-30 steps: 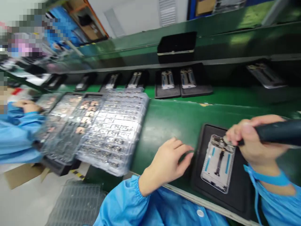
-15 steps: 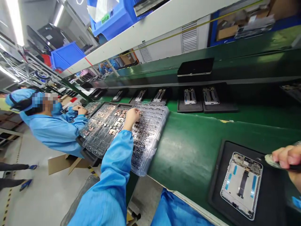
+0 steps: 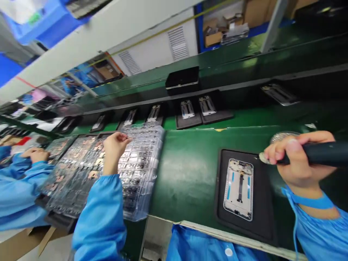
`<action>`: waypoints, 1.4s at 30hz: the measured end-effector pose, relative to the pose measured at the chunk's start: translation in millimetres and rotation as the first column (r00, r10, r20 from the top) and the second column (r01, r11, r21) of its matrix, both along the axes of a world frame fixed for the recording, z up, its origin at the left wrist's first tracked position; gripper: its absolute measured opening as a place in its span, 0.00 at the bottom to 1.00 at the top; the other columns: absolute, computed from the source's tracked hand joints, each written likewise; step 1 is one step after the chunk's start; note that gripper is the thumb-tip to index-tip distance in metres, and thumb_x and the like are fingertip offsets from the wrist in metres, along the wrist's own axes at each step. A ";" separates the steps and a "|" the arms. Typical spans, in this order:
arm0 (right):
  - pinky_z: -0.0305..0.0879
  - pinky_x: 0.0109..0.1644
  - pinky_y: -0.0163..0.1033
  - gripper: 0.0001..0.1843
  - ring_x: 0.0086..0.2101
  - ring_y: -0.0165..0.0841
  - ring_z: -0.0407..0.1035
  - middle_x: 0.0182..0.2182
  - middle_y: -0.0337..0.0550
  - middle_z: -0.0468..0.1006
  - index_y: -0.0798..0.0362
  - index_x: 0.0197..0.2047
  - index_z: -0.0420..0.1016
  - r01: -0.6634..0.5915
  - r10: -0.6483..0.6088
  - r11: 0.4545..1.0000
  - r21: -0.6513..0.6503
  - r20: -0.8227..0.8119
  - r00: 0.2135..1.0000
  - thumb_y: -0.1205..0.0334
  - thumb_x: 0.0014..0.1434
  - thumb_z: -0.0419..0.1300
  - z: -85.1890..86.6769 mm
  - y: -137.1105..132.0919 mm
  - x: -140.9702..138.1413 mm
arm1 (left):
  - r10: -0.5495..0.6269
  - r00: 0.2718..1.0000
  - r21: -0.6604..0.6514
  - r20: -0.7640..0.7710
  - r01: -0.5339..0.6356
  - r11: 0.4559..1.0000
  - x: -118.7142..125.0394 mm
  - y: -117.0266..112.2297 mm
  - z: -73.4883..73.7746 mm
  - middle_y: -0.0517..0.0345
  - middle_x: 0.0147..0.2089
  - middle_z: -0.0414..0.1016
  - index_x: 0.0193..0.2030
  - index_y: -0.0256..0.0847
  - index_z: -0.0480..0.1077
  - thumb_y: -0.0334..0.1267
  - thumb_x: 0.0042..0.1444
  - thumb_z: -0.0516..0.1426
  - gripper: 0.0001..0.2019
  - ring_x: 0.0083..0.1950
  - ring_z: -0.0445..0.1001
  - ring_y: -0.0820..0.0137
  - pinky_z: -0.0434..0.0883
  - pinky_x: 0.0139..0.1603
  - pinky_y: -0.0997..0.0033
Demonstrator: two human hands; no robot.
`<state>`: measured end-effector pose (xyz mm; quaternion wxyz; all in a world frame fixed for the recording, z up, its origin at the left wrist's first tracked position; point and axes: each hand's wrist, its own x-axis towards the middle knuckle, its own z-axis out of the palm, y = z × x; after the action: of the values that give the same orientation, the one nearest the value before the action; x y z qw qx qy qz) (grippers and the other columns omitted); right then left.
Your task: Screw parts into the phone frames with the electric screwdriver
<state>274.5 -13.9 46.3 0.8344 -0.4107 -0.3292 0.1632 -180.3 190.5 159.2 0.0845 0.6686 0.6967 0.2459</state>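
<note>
Right hand is gripping a tool; slipping could scratch the phone frame. Left hand is hovering, grip unclear.

This is an electronics factory: phone frames on black trays line a green workbench.

Over at the green bench, the left hand, fingers drawn together, is over a clear tray, while the right hand grips a dark tool near a phone frame on a black mat. More frames sit behind.
</note>
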 end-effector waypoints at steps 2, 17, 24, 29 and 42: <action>0.71 0.21 0.40 0.27 0.15 0.31 0.65 0.22 0.28 0.73 0.41 0.43 0.75 0.003 -0.005 0.999 0.042 0.050 0.999 0.46 0.62 0.90 0.9 0.2 -0.2 | -0.096 0.988 -0.004 0.124 0.097 0.995 20.6 -21.5 -19.4 0.57 0.37 0.88 0.49 0.40 0.89 0.52 0.66 0.81 0.19 0.41 0.88 0.59 0.87 0.50 0.59; 0.65 0.19 0.44 0.22 0.17 0.33 0.64 0.24 0.29 0.68 0.39 0.44 0.74 -0.008 0.014 0.999 -0.050 0.132 0.991 0.41 0.75 0.81 -11.2 9.5 -3.7 | -0.767 0.506 -0.261 0.394 0.862 0.434 189.2 -224.9 -137.3 0.54 0.48 0.95 0.48 0.50 0.96 0.33 0.74 0.78 0.05 0.55 0.86 0.56 0.82 0.62 0.53; 0.63 0.21 0.46 0.21 0.17 0.34 0.64 0.23 0.29 0.68 0.38 0.45 0.75 -0.007 0.014 0.999 -0.051 0.138 0.990 0.42 0.76 0.81 -14.0 10.6 -1.6 | -0.783 0.527 -0.172 0.330 0.849 0.499 182.8 -227.6 -152.5 0.50 0.50 0.89 0.57 0.53 0.97 0.38 0.74 0.79 0.08 0.53 0.83 0.56 0.82 0.59 0.54; 0.64 0.22 0.45 0.23 0.18 0.33 0.64 0.23 0.29 0.68 0.39 0.44 0.74 -0.003 0.011 0.997 -0.071 0.115 0.993 0.39 0.75 0.81 -11.3 9.6 -2.0 | -0.795 0.508 -0.153 0.331 0.860 0.486 178.9 -225.4 -153.9 0.48 0.55 0.89 0.63 0.51 0.94 0.38 0.75 0.78 0.13 0.57 0.84 0.55 0.82 0.61 0.53; 0.66 0.21 0.42 0.28 0.16 0.32 0.62 0.21 0.24 0.66 0.39 0.45 0.71 0.197 -0.187 0.979 -0.057 0.152 0.971 0.39 0.71 0.84 7.9 2.5 84.2 | -0.806 0.517 -0.201 0.288 0.855 0.477 224.0 -162.8 -162.8 0.50 0.50 0.90 0.52 0.50 0.95 0.41 0.68 0.83 0.10 0.56 0.82 0.52 0.78 0.61 0.49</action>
<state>358.7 -11.4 54.2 0.8047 -0.4813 -0.3418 0.0629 43.7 27.7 -3.6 0.3528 0.8778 0.3051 0.1089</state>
